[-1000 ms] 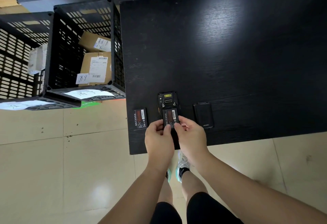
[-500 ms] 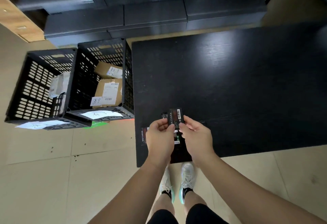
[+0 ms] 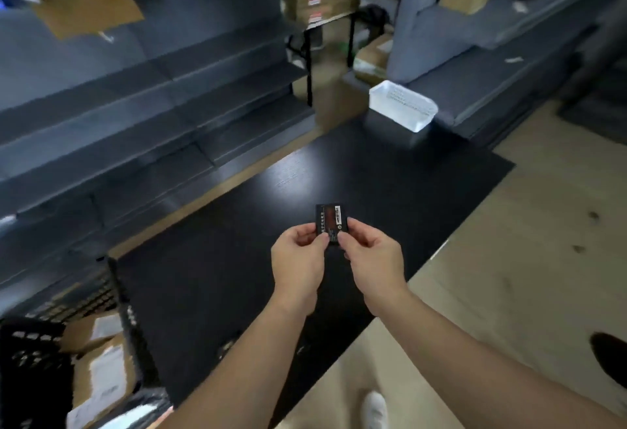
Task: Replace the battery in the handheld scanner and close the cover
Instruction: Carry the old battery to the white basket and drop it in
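The person is now holding the battery lifted clear above the table, where a second ago it was sitting low over the scanner. The left hand and right hand are each pinching its lower edge between thumb and fingers. The battery looks removed, not yet swapped. The scanner, cover and spare battery are lying out of sight, probably beneath the forearms; everything beyond the hands is blurring.

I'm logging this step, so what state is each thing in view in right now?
battery: lifted above the table, label toward the camera, pinched between both hands
left hand: shut on the battery's left edge
right hand: shut on the battery's right edge
table: bare where visible
white bin: upright at the table's far end
black crate: holds labelled cartons
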### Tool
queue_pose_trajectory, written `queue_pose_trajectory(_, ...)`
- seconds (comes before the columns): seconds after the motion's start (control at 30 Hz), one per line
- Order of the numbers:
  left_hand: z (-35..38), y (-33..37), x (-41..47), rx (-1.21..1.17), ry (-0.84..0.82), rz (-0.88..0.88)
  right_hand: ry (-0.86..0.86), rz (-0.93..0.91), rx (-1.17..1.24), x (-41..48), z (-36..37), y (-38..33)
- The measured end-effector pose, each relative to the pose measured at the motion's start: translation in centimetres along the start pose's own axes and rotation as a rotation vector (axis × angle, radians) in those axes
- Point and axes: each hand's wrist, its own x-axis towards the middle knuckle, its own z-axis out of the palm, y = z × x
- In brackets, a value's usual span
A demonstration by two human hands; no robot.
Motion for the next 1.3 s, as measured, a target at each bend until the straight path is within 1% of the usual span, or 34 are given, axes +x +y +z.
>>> queue_pose_trajectory(0.17,12.1,2.2,-1.7,0.051,-0.266,0.012,0.262,-0.060,0.078,2.7,-10.7,-3.2)
queue_pose_trajectory(0.3,21.0,3.2,-3.7,0.072,-0.424,0.022,0.424,-0.077,0.141,4.6,-18.6,-5.1)
queue_pose_trajectory(0.4,26.7,3.7,-5.0,0.099,-0.521,0.047,0.515,-0.099,0.165,6.0,-23.9,-6.4)
queue_pose_trajectory(0.57,34.5,4.3,-6.4,0.154,-0.622,0.065,0.558,-0.116,0.174,7.8,-30.8,-7.8)
queue_pose_trajectory(0.73,41.1,5.0,-6.3,0.176,-0.687,0.061,0.635,-0.089,0.203,11.2,-35.8,-8.7)
queue_pose_trajectory(1.0,54.9,6.0,-1.6,0.231,-0.838,0.077,0.738,-0.110,0.128,21.2,-43.6,-11.0)
queue_pose_trajectory(1.17,63.3,7.0,0.9,0.302,-0.928,0.083,0.837,-0.082,0.164,26.9,-48.4,-12.9)
queue_pose_trajectory(1.3,69.0,7.5,2.5,0.306,-0.980,0.070,0.900,-0.058,0.198,31.4,-51.9,-13.9)
